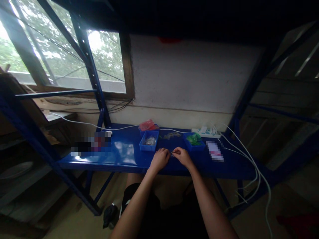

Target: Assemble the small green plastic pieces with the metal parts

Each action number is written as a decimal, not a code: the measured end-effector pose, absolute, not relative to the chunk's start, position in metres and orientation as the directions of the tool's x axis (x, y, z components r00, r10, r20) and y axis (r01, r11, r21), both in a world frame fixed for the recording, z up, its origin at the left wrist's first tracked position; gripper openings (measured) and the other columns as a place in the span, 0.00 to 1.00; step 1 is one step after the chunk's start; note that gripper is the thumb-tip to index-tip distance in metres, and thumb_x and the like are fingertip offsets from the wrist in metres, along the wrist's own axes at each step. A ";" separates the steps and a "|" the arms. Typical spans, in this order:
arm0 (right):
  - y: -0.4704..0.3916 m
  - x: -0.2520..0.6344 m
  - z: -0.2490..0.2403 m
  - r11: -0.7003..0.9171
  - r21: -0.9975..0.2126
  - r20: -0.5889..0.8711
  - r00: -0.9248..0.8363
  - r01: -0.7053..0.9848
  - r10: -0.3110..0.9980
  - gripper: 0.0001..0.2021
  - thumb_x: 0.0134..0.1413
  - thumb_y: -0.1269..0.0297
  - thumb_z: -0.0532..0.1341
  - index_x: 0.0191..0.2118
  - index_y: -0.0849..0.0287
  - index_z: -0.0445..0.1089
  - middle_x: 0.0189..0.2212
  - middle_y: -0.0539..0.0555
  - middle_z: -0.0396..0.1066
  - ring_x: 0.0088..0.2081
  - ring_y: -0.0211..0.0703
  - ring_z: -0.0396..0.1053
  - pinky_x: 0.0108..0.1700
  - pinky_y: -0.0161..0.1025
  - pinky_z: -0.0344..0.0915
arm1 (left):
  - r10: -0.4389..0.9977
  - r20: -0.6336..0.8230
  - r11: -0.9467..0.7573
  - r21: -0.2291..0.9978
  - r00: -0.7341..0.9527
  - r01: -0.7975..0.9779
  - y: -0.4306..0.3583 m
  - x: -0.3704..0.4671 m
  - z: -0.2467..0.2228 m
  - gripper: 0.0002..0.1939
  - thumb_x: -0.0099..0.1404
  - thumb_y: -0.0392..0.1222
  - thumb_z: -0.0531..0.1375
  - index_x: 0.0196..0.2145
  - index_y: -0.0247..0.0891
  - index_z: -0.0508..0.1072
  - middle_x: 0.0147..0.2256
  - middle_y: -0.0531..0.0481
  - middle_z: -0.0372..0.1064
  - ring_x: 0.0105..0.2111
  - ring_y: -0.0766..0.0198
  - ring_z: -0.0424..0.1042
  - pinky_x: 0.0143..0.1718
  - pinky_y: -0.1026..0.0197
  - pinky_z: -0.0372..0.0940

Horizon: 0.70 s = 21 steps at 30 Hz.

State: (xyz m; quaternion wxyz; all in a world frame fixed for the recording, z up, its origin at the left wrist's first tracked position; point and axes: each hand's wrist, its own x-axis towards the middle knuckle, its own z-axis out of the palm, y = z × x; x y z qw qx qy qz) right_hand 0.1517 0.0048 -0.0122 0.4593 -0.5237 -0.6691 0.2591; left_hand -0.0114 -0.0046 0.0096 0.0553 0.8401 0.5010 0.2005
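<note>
My left hand (161, 158) is closed, its fingers curled together near the front edge of the blue table. Close beside it, my right hand (181, 156) pinches a small dark object (172, 152), too small to name, in the gap between the two hands. Just beyond my left hand sits a blue bin (141, 146) holding small silvery pieces (150, 140). Another blue bin (198, 147), with green pieces (194, 139) in it, stands beyond my right hand. Between the bins lie some small clear or metallic bits (171, 135). What my left fingers grip is hidden.
Behind the left bin are red packets (147, 124) in another blue container. A white power strip (206, 132) lies at the back right, its white cables (249, 156) hanging over the right side. Blue shelf posts (94, 73) frame the blue table (99, 159).
</note>
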 end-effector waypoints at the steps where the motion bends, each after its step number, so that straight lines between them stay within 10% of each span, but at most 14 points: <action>1: 0.005 0.152 -0.012 0.315 -0.829 0.336 -0.039 0.462 0.941 0.06 0.44 0.63 0.60 0.29 0.58 0.70 0.28 0.52 0.75 0.33 0.44 0.73 0.39 0.40 0.67 | 0.865 0.283 -0.489 0.292 0.414 0.822 -0.005 -0.011 0.010 0.12 0.68 0.41 0.48 0.38 0.37 0.70 0.40 0.44 0.69 0.43 0.56 0.67 0.43 0.57 0.60; 21: 0.001 0.151 -0.011 0.334 -0.820 0.320 -0.112 0.464 0.941 0.07 0.46 0.62 0.61 0.28 0.58 0.75 0.29 0.54 0.78 0.34 0.48 0.74 0.38 0.41 0.68 | 0.859 0.282 -0.500 0.289 0.427 0.816 -0.006 -0.012 0.011 0.13 0.69 0.41 0.47 0.38 0.38 0.70 0.40 0.44 0.69 0.43 0.57 0.67 0.44 0.58 0.60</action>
